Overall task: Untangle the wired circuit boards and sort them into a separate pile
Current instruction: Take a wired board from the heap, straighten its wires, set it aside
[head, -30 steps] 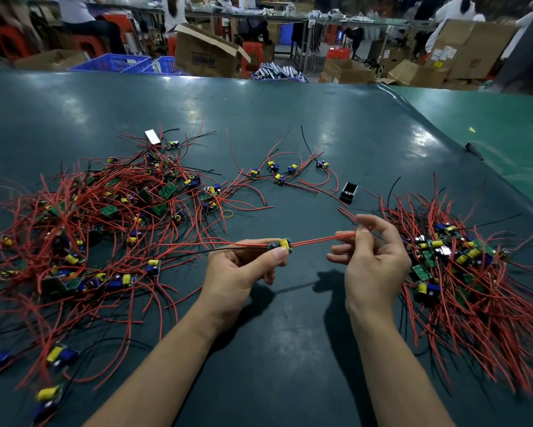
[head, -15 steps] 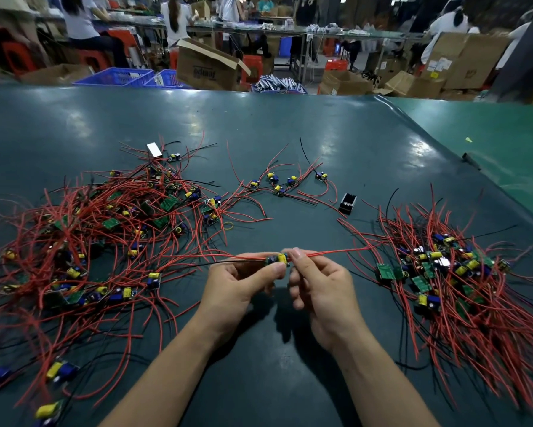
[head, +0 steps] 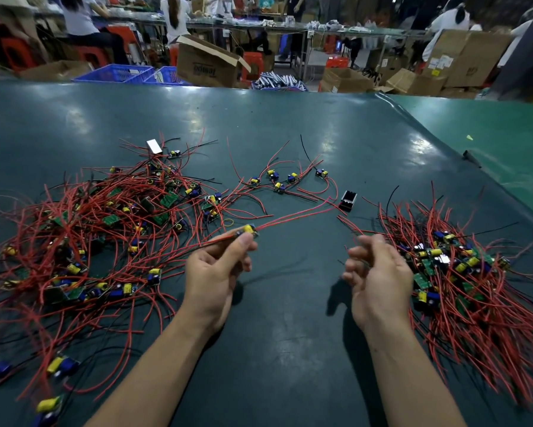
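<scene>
Circuit boards with red and black wires lie in two heaps on a dark green table [head: 289,349]. Big tangled heap [head: 99,241] at left, boards and wires crossing every way; second heap [head: 462,272] at right, wires fanned mostly toward the near edge. Small loose cluster of boards [head: 277,181] sits farther back between the two, apart from both. Left hand [head: 212,272] raised over the table, thumb and fingers pinched on one small board [head: 247,231] with a yellow part on it; its red wires [head: 296,215] run up and right from the board toward a small black box [head: 349,201], other wires trail left into the big heap. Right hand [head: 379,278] well apart from the left, just beside the right heap, fingers loosely curled, blurred; cannot tell if it holds a wire or nothing. White rectangular piece [head: 154,146] at the far edge of the left heap. A few stray boards with yellow and blue parts [head: 60,365] near the front left corner. Behind the table: cardboard box [head: 208,64], blue crates [head: 117,73], people seated at benches.
</scene>
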A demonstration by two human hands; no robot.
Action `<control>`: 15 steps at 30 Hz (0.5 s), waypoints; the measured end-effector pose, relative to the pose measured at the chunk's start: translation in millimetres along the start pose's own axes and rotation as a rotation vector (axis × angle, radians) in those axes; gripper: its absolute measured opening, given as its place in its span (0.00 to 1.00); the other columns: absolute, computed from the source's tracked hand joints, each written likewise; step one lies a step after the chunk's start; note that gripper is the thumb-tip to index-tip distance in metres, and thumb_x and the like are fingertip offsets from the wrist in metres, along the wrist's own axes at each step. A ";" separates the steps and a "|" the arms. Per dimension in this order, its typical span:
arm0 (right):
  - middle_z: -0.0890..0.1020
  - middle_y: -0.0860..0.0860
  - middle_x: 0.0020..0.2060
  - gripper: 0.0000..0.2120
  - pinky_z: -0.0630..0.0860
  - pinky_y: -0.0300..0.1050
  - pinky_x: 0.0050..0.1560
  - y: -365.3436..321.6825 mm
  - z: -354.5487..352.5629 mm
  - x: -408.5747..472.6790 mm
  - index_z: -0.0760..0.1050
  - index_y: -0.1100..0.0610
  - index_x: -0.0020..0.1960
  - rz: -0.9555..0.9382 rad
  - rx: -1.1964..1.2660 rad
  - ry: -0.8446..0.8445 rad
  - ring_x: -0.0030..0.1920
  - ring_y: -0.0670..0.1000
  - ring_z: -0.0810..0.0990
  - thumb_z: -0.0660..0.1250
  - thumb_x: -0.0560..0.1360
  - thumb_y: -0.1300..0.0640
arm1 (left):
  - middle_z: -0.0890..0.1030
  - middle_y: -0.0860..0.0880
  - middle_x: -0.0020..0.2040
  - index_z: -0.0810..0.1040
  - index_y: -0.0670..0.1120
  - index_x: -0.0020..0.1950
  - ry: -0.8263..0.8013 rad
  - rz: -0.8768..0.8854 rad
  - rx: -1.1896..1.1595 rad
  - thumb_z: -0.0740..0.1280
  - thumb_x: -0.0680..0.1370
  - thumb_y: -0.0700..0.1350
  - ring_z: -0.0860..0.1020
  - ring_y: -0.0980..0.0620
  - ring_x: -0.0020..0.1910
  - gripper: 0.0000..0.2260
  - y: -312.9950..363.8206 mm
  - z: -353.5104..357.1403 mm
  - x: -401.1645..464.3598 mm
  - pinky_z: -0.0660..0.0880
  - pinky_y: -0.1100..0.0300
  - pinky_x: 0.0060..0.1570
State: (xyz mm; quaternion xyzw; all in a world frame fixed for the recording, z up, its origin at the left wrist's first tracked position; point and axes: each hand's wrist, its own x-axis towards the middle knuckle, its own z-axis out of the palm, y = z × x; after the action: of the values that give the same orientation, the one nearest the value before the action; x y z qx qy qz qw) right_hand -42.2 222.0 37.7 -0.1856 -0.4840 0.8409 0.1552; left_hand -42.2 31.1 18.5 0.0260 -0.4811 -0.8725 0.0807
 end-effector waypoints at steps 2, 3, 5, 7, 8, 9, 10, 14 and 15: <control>0.75 0.51 0.25 0.14 0.66 0.35 0.18 7.1 5.5 -9.0 0.74 0.59 0.40 0.121 -0.207 -0.269 0.20 0.47 0.72 0.65 0.78 0.48 | 0.82 0.45 0.35 0.86 0.44 0.39 -0.030 -0.036 -0.004 0.69 0.72 0.45 0.74 0.56 0.28 0.08 -0.3 1.1 -0.7 0.71 0.67 0.29; 0.75 0.51 0.24 0.17 0.66 0.35 0.18 13.2 10.1 -16.4 0.75 0.58 0.40 0.165 -0.318 -0.429 0.20 0.48 0.72 0.67 0.74 0.44 | 0.81 0.45 0.34 0.86 0.44 0.40 -0.068 -0.056 0.049 0.67 0.73 0.47 0.73 0.55 0.27 0.10 -1.9 3.2 -3.3 0.70 0.66 0.28; 0.77 0.49 0.25 0.17 0.69 0.37 0.17 23.7 18.8 -30.9 0.78 0.57 0.42 0.171 -0.430 -0.674 0.20 0.48 0.73 0.67 0.70 0.42 | 0.79 0.43 0.31 0.86 0.42 0.41 -0.160 -0.097 0.208 0.67 0.73 0.53 0.73 0.52 0.26 0.15 -5.8 6.4 -9.8 0.70 0.61 0.27; 0.80 0.48 0.27 0.13 0.69 0.37 0.18 28.1 22.7 -39.5 0.81 0.54 0.44 0.105 -0.411 -0.745 0.20 0.47 0.73 0.67 0.72 0.45 | 0.78 0.39 0.32 0.86 0.42 0.43 -0.213 -0.133 0.305 0.66 0.74 0.57 0.74 0.46 0.28 0.19 -7.2 5.9 -12.5 0.71 0.56 0.29; 0.80 0.48 0.26 0.11 0.69 0.36 0.18 27.8 23.2 -41.6 0.83 0.52 0.42 0.073 -0.381 -0.725 0.20 0.46 0.73 0.67 0.72 0.46 | 0.75 0.39 0.32 0.86 0.43 0.45 -0.212 -0.149 0.318 0.66 0.74 0.58 0.71 0.46 0.28 0.20 -6.7 5.4 -12.3 0.68 0.54 0.29; 0.79 0.47 0.25 0.10 0.67 0.35 0.19 27.5 23.5 -42.6 0.83 0.51 0.38 0.033 -0.361 -0.688 0.19 0.45 0.72 0.67 0.72 0.46 | 0.71 0.42 0.31 0.86 0.44 0.48 -0.205 -0.159 0.321 0.64 0.74 0.59 0.67 0.48 0.28 0.20 -5.6 5.4 -11.3 0.64 0.57 0.28; 0.77 0.47 0.23 0.11 0.66 0.35 0.20 27.7 23.5 -43.1 0.82 0.50 0.34 -0.019 -0.357 -0.641 0.20 0.44 0.71 0.68 0.72 0.47 | 0.69 0.45 0.30 0.86 0.46 0.50 -0.190 -0.158 0.313 0.63 0.74 0.59 0.65 0.51 0.26 0.20 -5.0 7.0 -10.1 0.61 0.60 0.27; 0.74 0.51 0.22 0.18 0.65 0.34 0.20 29.6 25.3 -44.2 0.74 0.56 0.28 -0.136 -0.340 -0.396 0.19 0.46 0.70 0.70 0.75 0.53 | 0.69 0.51 0.27 0.85 0.42 0.47 0.047 -0.078 0.111 0.59 0.82 0.51 0.64 0.58 0.23 0.19 0.3 7.3 0.7 0.62 0.66 0.25; 0.74 0.50 0.21 0.18 0.65 0.34 0.19 27.1 24.8 -42.6 0.73 0.56 0.28 -0.159 -0.324 -0.321 0.18 0.47 0.70 0.70 0.76 0.55 | 0.69 0.51 0.28 0.83 0.40 0.48 0.114 -0.066 0.048 0.57 0.83 0.50 0.63 0.58 0.23 0.19 3.4 3.6 5.0 0.61 0.66 0.25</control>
State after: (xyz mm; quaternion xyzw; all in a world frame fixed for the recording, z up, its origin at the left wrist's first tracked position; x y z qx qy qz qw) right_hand -18.3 171.4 32.3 -0.0336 -0.6441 0.7562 0.1101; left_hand -47.1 31.5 23.4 0.0935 -0.4954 -0.8600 0.0786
